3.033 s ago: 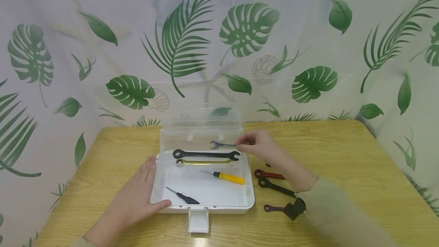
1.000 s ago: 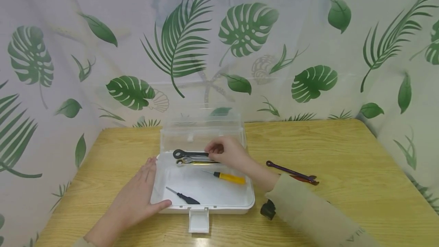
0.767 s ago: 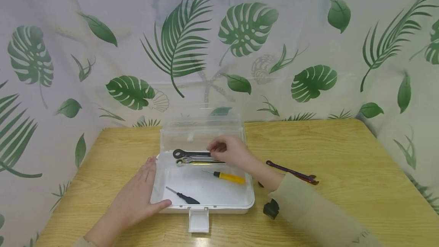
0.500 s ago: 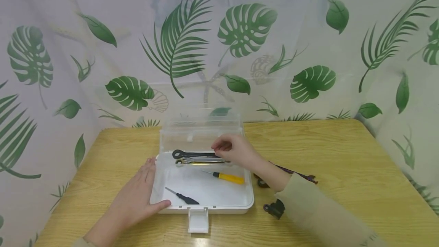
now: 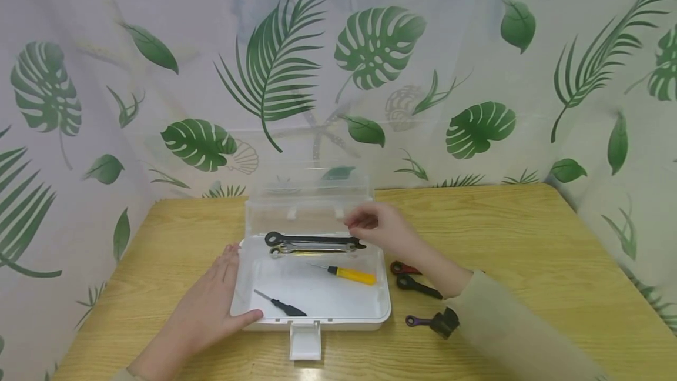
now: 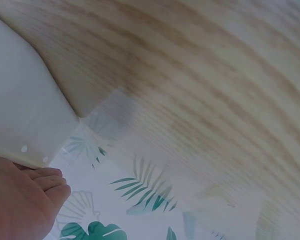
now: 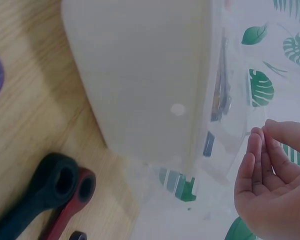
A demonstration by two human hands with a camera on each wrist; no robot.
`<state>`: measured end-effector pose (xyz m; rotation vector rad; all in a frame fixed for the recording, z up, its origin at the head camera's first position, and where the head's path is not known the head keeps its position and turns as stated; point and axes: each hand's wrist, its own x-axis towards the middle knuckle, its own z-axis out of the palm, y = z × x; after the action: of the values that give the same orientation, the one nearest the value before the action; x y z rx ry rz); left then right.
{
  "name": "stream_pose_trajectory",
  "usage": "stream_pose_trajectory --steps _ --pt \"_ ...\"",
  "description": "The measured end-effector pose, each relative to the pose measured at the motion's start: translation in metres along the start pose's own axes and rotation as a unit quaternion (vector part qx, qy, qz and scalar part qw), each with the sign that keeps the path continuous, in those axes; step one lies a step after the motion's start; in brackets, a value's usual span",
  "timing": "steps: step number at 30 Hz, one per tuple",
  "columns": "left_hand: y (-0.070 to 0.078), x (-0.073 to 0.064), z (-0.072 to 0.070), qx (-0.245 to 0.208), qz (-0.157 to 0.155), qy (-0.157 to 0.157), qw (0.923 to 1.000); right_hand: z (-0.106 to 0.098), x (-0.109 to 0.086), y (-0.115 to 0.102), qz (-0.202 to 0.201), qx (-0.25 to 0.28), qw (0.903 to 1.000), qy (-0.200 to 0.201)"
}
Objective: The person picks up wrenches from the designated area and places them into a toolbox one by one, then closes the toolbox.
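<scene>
My left hand lies along the left side of the white toolbox, fingers extended, thumb over its front-left rim. In the left wrist view, the left hand's fingers are beside the box wall. My right hand, loosely curled and holding nothing, hovers over the box's back-right corner. Along the back of the box lie a black wrench, a silver wrench and a gold wrench. In front of them are a yellow-handled screwdriver and a black screwdriver.
The clear lid stands raised behind the box, and a white latch hangs at its front. On the wooden table to the right lie a red wrench, a black wrench and a purple wrench, partly hidden by the right arm.
The silver wrench, in my right hand's grip 3 seconds ago, now lies between the black and gold wrenches. The right hand has let go and drawn back rightward. The left hand stays put.
</scene>
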<state>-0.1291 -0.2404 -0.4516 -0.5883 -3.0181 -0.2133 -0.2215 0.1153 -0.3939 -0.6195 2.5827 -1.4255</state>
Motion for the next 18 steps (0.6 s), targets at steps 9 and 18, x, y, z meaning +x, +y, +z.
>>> stream_pose_trajectory --steps 9,18 --pt "0.0 0.001 -0.002 0.001 -0.003 -0.002 1.0 -0.02 -0.014 0.008 0.018 -0.023 0.9993 0.025" --pt "0.002 0.002 -0.006 0.001 -0.007 -0.01 0.9999 -0.044 -0.025 0.027 0.034 -0.064 0.9963 0.046"
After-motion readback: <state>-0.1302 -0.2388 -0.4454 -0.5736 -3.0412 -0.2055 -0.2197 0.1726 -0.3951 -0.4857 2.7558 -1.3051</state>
